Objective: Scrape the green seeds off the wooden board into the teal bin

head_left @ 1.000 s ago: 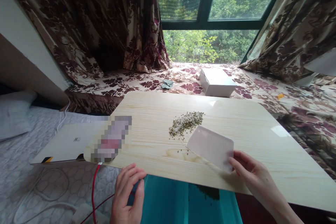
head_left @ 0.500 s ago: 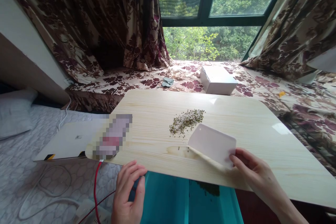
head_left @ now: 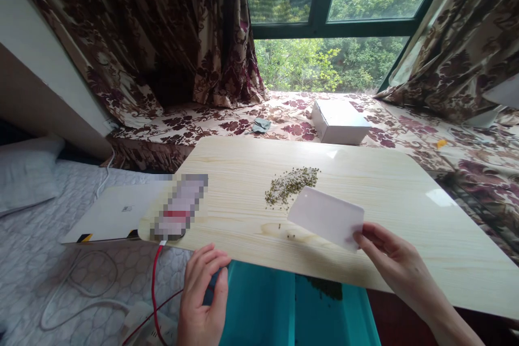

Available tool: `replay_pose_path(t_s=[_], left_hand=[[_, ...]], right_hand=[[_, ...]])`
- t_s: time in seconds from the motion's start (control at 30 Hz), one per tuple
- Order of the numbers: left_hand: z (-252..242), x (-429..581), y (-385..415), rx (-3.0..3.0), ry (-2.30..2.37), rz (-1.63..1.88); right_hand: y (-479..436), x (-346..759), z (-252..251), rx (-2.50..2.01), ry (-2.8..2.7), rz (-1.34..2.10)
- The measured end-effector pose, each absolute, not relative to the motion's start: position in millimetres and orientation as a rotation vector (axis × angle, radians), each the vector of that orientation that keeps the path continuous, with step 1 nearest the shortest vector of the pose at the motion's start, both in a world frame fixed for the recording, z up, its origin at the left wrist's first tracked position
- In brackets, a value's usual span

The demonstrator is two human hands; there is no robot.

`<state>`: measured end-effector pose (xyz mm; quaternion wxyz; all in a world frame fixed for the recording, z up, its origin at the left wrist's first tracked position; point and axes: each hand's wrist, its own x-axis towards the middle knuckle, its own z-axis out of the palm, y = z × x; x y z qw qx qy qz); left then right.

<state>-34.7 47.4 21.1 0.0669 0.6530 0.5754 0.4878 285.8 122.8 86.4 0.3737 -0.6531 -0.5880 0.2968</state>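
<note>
My right hand (head_left: 391,259) pinches a white plastic scraper (head_left: 326,217) by its right edge, thumb on the near face. The scraper is tilted over the table (head_left: 231,184), and a small hole shows near its upper left corner. Just beyond its left end lies a pile of small green beans mixed with white grains (head_left: 292,184); a few loose beans are scattered nearer me. At the near edge of the table, my left hand (head_left: 205,286) is open with nothing in it, fingers stretched forward, beside a teal divided bin (head_left: 259,303).
Green bits (head_left: 326,287) lie in the bin's right compartment, below the table edge. A blurred-out phone-like device (head_left: 178,211) with a red cable (head_left: 155,281) rests at the table's left, near a flat white box (head_left: 113,211). Another white box (head_left: 343,121) sits on the window seat.
The scraper has risen slightly and turned a little in my right hand. The whole view has shifted slightly; the pile looks the same and my left hand stays at the table edge.
</note>
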Motion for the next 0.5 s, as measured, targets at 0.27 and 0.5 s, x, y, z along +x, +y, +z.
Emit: replay_pose_path(t_s=[0.27,0.5], left_hand=[[19,-37,46,1.960,1.756,1.476],[21,-36,48,1.946,1.768,1.473]], right_hand=[[130,278,80,-1.657,-1.559,0.818],[135,299,78,-1.703,-1.413,0.736]])
